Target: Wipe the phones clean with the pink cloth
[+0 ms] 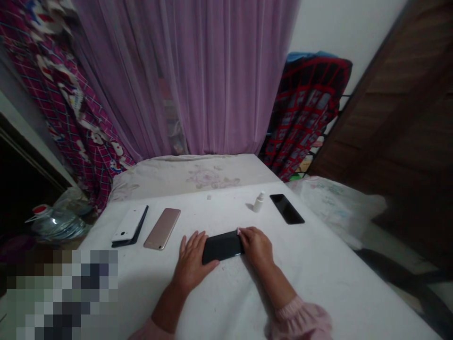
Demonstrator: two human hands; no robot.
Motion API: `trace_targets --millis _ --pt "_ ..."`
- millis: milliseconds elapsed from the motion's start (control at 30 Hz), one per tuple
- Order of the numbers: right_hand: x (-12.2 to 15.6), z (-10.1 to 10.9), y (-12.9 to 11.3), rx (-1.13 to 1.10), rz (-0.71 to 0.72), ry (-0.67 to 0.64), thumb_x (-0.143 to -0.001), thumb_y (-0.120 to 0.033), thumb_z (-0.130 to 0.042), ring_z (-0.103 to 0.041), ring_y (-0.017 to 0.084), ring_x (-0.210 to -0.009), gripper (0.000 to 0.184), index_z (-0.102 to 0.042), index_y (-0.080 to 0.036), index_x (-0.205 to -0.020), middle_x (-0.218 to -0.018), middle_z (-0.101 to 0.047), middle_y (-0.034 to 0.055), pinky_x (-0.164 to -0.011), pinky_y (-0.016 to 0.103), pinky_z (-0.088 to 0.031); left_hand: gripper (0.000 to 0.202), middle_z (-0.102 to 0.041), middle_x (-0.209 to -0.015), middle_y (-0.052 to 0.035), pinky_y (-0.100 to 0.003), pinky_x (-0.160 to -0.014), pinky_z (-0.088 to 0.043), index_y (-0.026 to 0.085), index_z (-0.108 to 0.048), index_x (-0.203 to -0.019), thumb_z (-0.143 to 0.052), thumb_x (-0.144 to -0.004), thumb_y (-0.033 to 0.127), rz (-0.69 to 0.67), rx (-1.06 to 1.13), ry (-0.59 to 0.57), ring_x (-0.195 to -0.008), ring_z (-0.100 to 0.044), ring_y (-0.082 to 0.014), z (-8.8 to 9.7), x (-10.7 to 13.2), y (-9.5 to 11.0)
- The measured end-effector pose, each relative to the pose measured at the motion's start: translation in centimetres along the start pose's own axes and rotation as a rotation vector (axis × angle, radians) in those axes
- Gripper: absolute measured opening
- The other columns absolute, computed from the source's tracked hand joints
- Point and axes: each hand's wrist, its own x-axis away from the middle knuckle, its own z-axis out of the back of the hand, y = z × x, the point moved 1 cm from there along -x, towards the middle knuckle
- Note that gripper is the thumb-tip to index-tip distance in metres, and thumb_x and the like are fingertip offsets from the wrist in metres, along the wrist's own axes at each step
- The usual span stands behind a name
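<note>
A dark smartphone (222,247) lies flat on the white-covered table, crosswise between my hands. My left hand (192,259) grips its left end, with the thumb along the near edge and the fingers at the far corner. At the right end, the fingers of my right hand (257,245) are pinched together on a small whitish piece (239,231), perhaps cloth or tissue, touching the far right corner. Most of that piece is hidden by the fingers. Beyond my right hand a small white spray bottle (258,202) stands upright.
Left lie a rose-gold phone (163,229) and a white phone (129,224) on top of a dark one. A black phone (286,208) rests near the right table edge. Purple curtains (219,80) hang behind the table (226,297). A large clear bottle (56,224) is at left.
</note>
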Motion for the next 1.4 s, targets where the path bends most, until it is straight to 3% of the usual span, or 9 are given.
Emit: trace_targets --millis 233,467,567,767,933,1200,1400 --pt "3.2 2.0 0.3 0.011 -0.059 -0.124 -0.094 -0.030 -0.049 -0.067 0.017 -0.090 0.027 -0.075 -0.028 -0.102 -0.101 -0.074 0.0022 -0.075 0.024 -0.044 0.065 -0.046 -0.148 -0.0114 -0.057 -0.117 -0.014 0.020 -0.045 -0.140 -0.061 -0.084 0.049 -0.018 -0.002 0.031 -0.140 -0.035 -0.0322 -0.9 0.0 -0.4" --pt "-0.9 1.2 -1.2 0.087 -0.061 -0.161 -0.096 -0.032 -0.046 -0.067 0.018 -0.093 0.029 -0.074 -0.027 -0.102 -0.102 -0.073 0.0030 -0.074 0.024 -0.043 0.066 -0.044 -0.149 -0.0111 -0.057 -0.117 -0.015 0.019 -0.044 -0.140 -0.062 -0.084 0.049 -0.020 0.001 -0.010 -0.141 -0.034 -0.0313 -0.4 0.0 -0.3" --pt "-1.3 1.3 -1.6 0.107 -0.051 -0.172 -0.096 -0.032 -0.046 -0.067 0.018 -0.091 0.029 -0.074 -0.027 -0.101 -0.101 -0.074 0.0027 -0.072 0.024 -0.043 0.067 -0.046 -0.148 -0.0119 -0.057 -0.117 -0.015 0.017 -0.045 -0.139 -0.063 -0.083 0.049 -0.005 -0.011 0.005 -0.140 -0.034 -0.0311 -0.4 0.0 -0.1" --pt "2.2 2.5 -0.6 0.119 -0.081 -0.215 -0.094 -0.029 -0.049 -0.069 0.019 -0.089 0.026 -0.074 -0.030 -0.103 -0.103 -0.074 0.0022 -0.070 0.025 -0.043 0.066 -0.047 -0.147 -0.0124 -0.056 -0.117 -0.017 0.018 -0.046 -0.138 -0.062 -0.083 0.051 -0.015 -0.022 0.055 -0.139 -0.037 -0.0323 -0.9 0.1 -0.2" --pt "4.3 2.9 0.0 0.109 -0.077 -0.178 -0.094 -0.029 -0.049 -0.068 0.018 -0.088 0.027 -0.074 -0.030 -0.101 -0.103 -0.074 0.0012 -0.072 0.026 -0.043 0.065 -0.047 -0.147 -0.0117 -0.056 -0.117 -0.016 0.020 -0.046 -0.139 -0.061 -0.084 0.052 -0.029 -0.005 0.061 -0.139 -0.036 -0.0324 -1.1 0.1 -0.3" --pt "-0.1 1.0 -0.4 0.050 0.005 -0.139 -0.095 -0.028 -0.051 -0.063 0.020 -0.096 0.025 -0.074 -0.027 -0.102 -0.107 -0.073 0.0021 -0.079 0.027 -0.040 0.066 -0.045 -0.149 -0.0111 -0.056 -0.117 -0.014 0.022 -0.043 -0.140 -0.059 -0.085 0.055 -0.052 0.012 0.028 -0.141 -0.033 -0.0318 -1.1 0.0 -0.7" --pt "-1.6 0.2 -2.5 0.007 0.233 -0.210 -0.093 -0.025 -0.055 -0.059 0.021 -0.098 0.020 -0.075 -0.027 -0.098 -0.102 -0.074 0.0017 -0.081 0.030 -0.036 0.067 -0.045 -0.149 -0.0117 -0.055 -0.117 -0.013 0.021 -0.042 -0.141 -0.058 -0.085 0.054 -0.060 -0.001 0.036 -0.141 -0.033 -0.0314 -1.3 -0.1 -0.9"
